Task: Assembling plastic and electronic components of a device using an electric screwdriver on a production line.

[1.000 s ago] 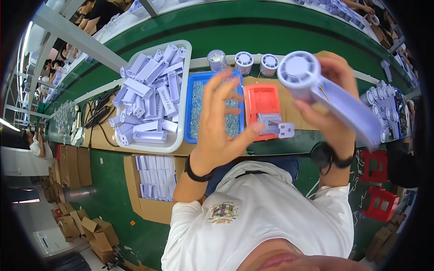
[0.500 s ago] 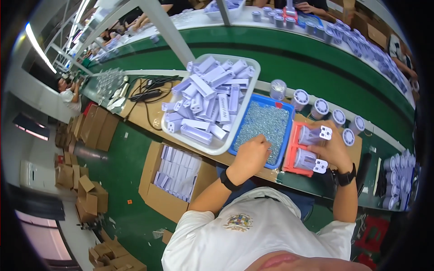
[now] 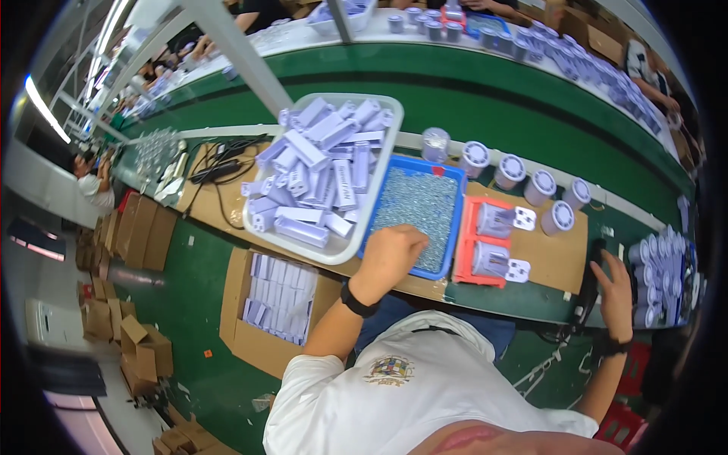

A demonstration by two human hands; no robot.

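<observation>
My left hand (image 3: 391, 254) is over the blue tray (image 3: 458, 220) of small metal screws (image 3: 417, 201). Its fingertips are pressed together, and whatever they may hold is too small to make out. At the right, my right hand (image 3: 616, 296) has its fingers apart beside a long black tool (image 3: 589, 292), whose kind I cannot tell; no grip on it shows. Between the hands stands a red-orange fixture (image 3: 469, 235). Two pale lilac cylindrical housings (image 3: 494, 220) lie in it side by side, their white end plates (image 3: 523, 219) pointing right.
Left of the screws, a white tub (image 3: 387, 163) is heaped with lilac handle pieces (image 3: 309, 152). Several round housings (image 3: 509, 171) stand along the bench's far side. Assembled lilac units (image 3: 658, 265) crowd the right end. An open carton (image 3: 236, 311) of parts sits below; black cables (image 3: 220, 168) lie left.
My right hand has left the housings in the fixture and moved right, to the black tool. My left hand stays over the screws. The whole view has shifted a little.
</observation>
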